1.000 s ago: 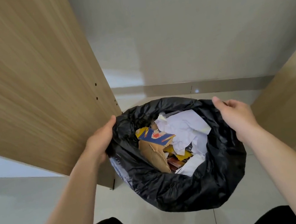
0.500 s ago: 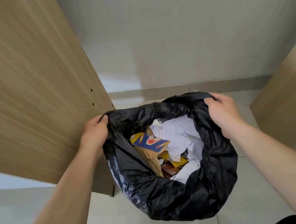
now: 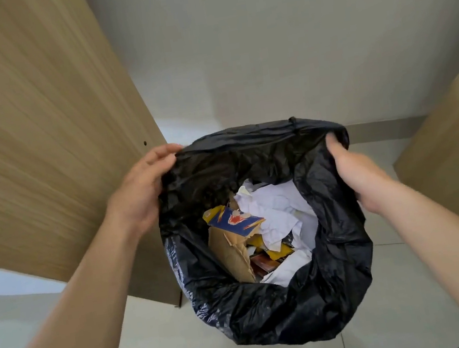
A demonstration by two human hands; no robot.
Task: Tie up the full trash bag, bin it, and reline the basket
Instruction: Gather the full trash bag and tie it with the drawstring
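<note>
A black trash bag (image 3: 290, 310) stands on the floor in the middle of the head view, its mouth wide open. Inside lies crumpled white paper (image 3: 272, 206), brown cardboard (image 3: 231, 257) and a blue and yellow wrapper (image 3: 233, 221). My left hand (image 3: 141, 190) grips the bag's rim at the far left, fingers curled over the edge. My right hand (image 3: 356, 172) grips the rim at the far right, with plastic bunched in its fingers. The far rim is stretched taut between both hands. The basket under the bag is hidden by the plastic.
A wooden panel (image 3: 38, 137) stands close on the left, its lower corner right beside the bag. Another wooden panel (image 3: 455, 140) stands on the right. A pale wall (image 3: 261, 35) with a grey skirting strip lies behind, and light floor tiles (image 3: 157, 333) spread around the bag.
Both hands have risen and moved to the far side of the rim, closing on it. The far edge of the bag is now lifted and pulled taut between them.
</note>
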